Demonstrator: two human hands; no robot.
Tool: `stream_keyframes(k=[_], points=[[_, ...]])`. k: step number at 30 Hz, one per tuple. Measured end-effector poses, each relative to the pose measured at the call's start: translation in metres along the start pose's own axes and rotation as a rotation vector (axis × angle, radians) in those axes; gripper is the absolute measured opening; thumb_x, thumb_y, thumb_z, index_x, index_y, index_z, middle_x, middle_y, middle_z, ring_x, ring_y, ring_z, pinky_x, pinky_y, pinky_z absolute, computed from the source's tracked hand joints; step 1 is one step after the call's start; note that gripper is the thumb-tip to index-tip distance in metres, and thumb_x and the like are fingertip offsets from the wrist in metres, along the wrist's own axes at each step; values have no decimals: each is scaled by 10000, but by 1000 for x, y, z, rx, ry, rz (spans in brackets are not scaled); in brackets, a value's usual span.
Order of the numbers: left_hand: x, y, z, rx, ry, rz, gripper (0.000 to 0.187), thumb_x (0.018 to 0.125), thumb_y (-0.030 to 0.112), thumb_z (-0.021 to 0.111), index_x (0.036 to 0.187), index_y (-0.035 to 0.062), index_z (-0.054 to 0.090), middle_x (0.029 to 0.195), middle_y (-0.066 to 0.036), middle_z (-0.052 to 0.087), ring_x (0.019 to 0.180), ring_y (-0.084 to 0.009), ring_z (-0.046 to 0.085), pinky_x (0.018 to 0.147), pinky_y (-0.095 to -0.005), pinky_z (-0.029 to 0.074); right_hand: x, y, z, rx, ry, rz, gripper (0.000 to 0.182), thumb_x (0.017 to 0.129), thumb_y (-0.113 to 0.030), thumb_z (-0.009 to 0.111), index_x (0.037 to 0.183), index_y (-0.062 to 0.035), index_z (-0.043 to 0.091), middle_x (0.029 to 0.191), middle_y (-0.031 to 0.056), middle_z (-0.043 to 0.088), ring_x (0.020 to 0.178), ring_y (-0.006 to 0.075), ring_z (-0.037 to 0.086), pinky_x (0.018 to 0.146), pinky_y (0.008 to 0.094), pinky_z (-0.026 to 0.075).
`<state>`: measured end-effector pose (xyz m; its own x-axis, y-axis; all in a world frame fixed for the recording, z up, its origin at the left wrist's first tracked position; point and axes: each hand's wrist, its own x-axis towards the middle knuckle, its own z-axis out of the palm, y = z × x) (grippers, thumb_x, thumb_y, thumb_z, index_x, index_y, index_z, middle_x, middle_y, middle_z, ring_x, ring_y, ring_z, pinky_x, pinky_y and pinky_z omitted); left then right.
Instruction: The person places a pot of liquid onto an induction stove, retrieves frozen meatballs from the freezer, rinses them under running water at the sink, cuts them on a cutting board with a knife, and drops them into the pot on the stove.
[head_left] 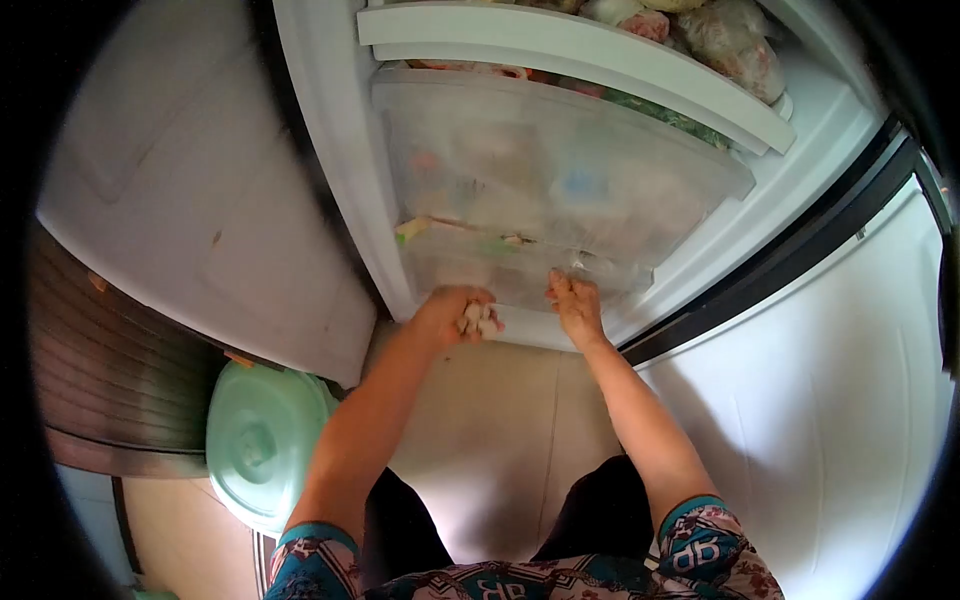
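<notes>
An upright fridge-freezer stands open in front of me. My left hand is closed around small whitish pieces at the lower left of the bottom drawer. My right hand has its fingers bent together at that drawer's front edge, beside some clear plastic; whether they grip the edge or the plastic is too small to tell. Above it is a larger translucent drawer front, with blurred food showing through.
A white shelf front with bagged food is at the top. The open door fills the right side. A mint-green lidded bin stands on the tiled floor at left, near a white cabinet side.
</notes>
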<state>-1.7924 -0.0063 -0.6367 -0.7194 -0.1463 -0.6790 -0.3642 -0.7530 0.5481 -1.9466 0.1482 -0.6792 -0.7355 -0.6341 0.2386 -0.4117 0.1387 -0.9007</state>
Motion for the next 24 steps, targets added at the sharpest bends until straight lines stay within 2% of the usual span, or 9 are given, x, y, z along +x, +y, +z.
stream_keyframes(k=[2,4,6,9,14,15,17,20,24], points=[[-14,-37,-20,-53,-38,-47,148,843,152,507,912,23,526,790,-151,589,663,-248,591,393,-285,392,-5,-11,0,-74,-23,-53,316,818,-233,558,663,43,543,520,123,489,493,184,440,523,353,381],[-44,-67,-22,-11,-2,-15,147,845,157,502,903,24,524,772,-142,580,669,-249,587,418,-287,416,-20,-25,3,-290,-365,89,304,811,-228,570,670,40,538,559,131,492,523,198,452,526,361,377],[-65,-88,-20,-127,-108,-59,154,844,128,485,930,3,511,765,-156,574,684,-277,597,387,-294,407,-27,-15,8,-353,-331,-100,318,803,-234,584,645,34,518,618,138,497,554,230,475,546,374,383],[-94,-99,-7,-236,-153,-141,169,836,92,470,955,-26,491,761,-175,569,691,-321,608,358,-304,408,-23,-30,12,-339,-348,-76,312,804,-217,585,646,34,486,663,147,491,580,251,494,573,389,393],[-127,-108,9,-169,-147,-84,165,825,53,477,948,-55,489,748,-189,581,672,-337,618,368,-306,430,-3,-58,22,-313,-160,-289,229,810,-159,559,691,14,468,638,171,480,598,318,505,585,401,399],[-134,-110,11,-126,-101,-102,166,823,46,484,947,-64,492,745,-194,587,666,-335,623,372,-304,436,0,-63,21,-315,-168,-280,229,810,-159,559,691,14,468,638,171,480,598,318,505,585,401,399],[-139,-120,9,-137,-88,-115,168,821,44,491,947,-67,498,745,-194,591,668,-328,625,376,-300,438,7,-72,22,-227,-249,87,137,808,-132,544,766,-1,548,681,152,527,665,294,531,591,361,413],[-147,-140,8,-118,-135,-11,203,817,65,514,966,-72,510,745,-172,591,690,-302,636,389,-292,443,13,-50,29,-332,-236,-143,160,794,-146,523,715,-9,502,666,173,522,709,347,529,624,438,401],[-162,-155,16,-190,-102,-161,236,814,94,526,982,-71,508,775,-157,594,706,-304,638,404,-295,450,10,-52,31,-371,-307,-60,166,784,-174,530,750,-12,515,711,173,548,746,350,536,649,442,407]])
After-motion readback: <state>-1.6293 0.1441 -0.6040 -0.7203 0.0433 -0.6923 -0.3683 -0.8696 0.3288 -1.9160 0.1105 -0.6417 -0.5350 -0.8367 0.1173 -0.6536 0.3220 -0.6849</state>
